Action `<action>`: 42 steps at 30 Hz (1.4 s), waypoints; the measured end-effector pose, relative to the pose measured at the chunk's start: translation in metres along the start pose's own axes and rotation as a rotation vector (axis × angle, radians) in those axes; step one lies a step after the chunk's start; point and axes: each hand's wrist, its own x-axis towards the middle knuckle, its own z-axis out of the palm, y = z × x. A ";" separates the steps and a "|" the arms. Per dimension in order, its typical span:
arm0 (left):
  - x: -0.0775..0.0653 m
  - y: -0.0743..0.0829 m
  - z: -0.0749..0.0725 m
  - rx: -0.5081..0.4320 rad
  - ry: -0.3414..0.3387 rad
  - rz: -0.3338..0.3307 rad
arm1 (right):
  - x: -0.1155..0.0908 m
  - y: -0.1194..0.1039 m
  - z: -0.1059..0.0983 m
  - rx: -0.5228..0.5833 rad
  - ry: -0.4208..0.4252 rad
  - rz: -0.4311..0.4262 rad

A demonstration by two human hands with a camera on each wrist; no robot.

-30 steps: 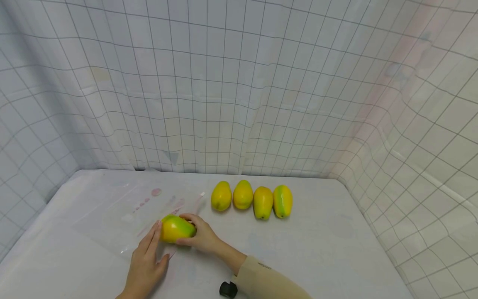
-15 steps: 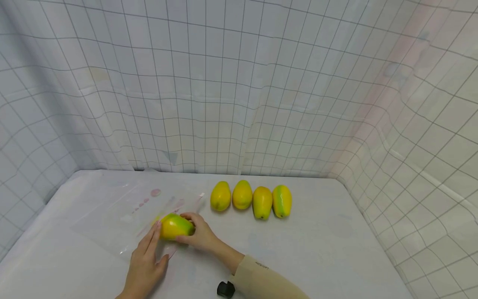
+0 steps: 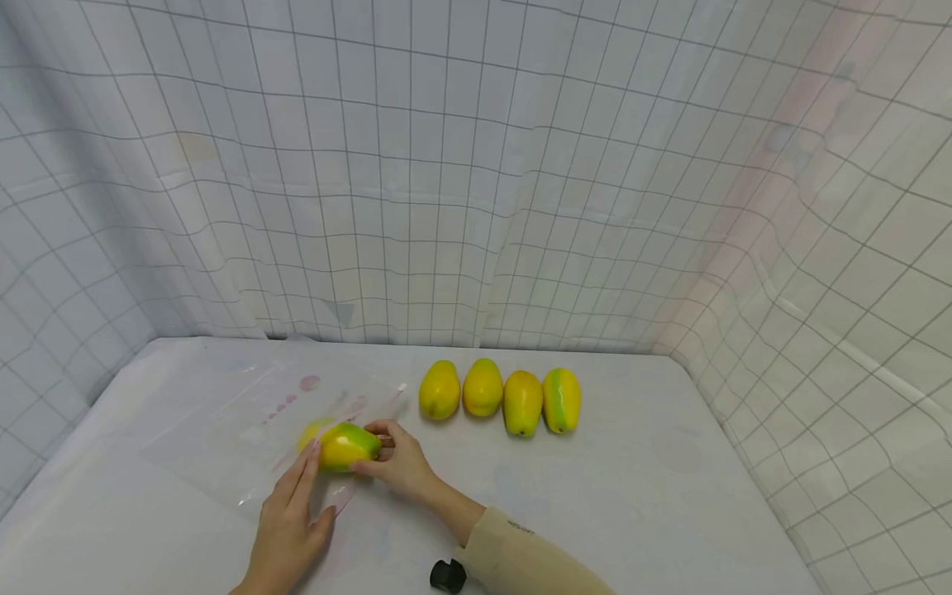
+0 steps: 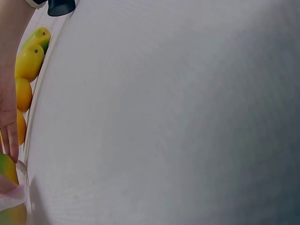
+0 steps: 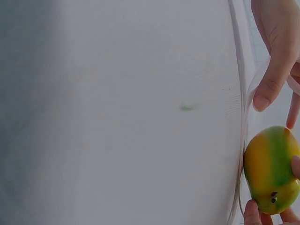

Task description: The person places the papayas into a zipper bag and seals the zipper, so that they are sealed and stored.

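A yellow-green mango (image 3: 346, 447) lies part-way in the mouth of a clear plastic bag (image 3: 223, 446), its left end under the film. My right hand (image 3: 405, 463) grips the mango's right end between thumb and fingers; the right wrist view shows the mango (image 5: 272, 168) with its stem spot toward these fingertips. My left hand (image 3: 288, 529) is at the bag's mouth, its fingers fairly straight beside the mango and touching the film. In the right wrist view the left hand's thumb (image 5: 276, 77) stands apart from its fingers, with the bag's edge near it.
Several more mangoes (image 3: 484, 387) stand in a row at the back of the white table (image 3: 632, 496). A black object (image 3: 448, 576) sits by the right sleeve (image 3: 521, 554). Grid-patterned curtains (image 3: 476, 207) enclose the table's back and sides.
My right hand has pushed the mango slightly left and away, further under the bag's film. More yellow now shows through the plastic. My left hand has stayed almost still.
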 end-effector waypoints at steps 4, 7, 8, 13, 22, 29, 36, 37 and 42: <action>0.001 0.000 0.000 -0.008 -0.005 -0.003 | 0.000 0.000 0.001 0.013 0.020 -0.033; 0.002 0.001 0.000 -0.008 0.006 -0.001 | 0.001 0.000 0.001 0.044 0.034 -0.031; 0.003 0.001 0.000 -0.005 0.013 0.005 | 0.001 0.000 0.001 0.060 0.039 -0.028; 0.004 0.003 -0.001 0.015 0.017 0.002 | 0.004 -0.001 0.004 0.112 0.088 -0.018; 0.002 0.003 0.000 0.023 -0.002 -0.019 | 0.010 0.000 0.012 0.125 0.151 -0.060; 0.001 0.002 0.000 0.006 -0.021 -0.030 | 0.014 -0.001 0.019 0.148 0.209 -0.052; 0.000 0.001 0.000 -0.038 -0.029 -0.027 | 0.017 -0.004 0.023 0.164 0.245 -0.012; 0.000 0.001 0.000 -0.036 -0.032 -0.029 | 0.017 -0.004 0.024 0.165 0.247 -0.010; 0.001 0.000 0.000 -0.031 -0.038 -0.022 | 0.020 -0.006 0.026 0.160 0.261 -0.005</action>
